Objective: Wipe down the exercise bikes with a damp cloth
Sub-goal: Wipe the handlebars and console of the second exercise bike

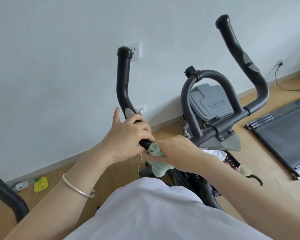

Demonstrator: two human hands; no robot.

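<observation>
White shirt fabric [145, 213] fills the bottom of the view, so the person is leaning right over the bike. Going up from there, the left hand [128, 134], with a silver bangle [76, 187] on that wrist, is curled round the black foam left handlebar [123, 80] just below its grey pulse pad [130, 112], basically steadying it. Just beside it, the right hand [177, 148] is clenched around a pale green cloth [154, 150], which is bunched onto the bar with a loose tail hanging underneath. So the step in hand looks like wiping the lower stretch of that left bar, near where it runs toward the centre clamp.

Further out there's the curved dark centre loop bar [213, 73] and the black right handlebar [232, 42]. No way to tell if they've been wiped. A grey plastic bin [213, 104] sits behind the loop, and a dark treadmill [284, 132] lies off to the right.

The next move probably means sliding the cloth up the bar. The left hand is parked right in its path, so it'd have to shift or let go first. Keeping the cloth squeezed snug round the tube should help on the bend.
</observation>
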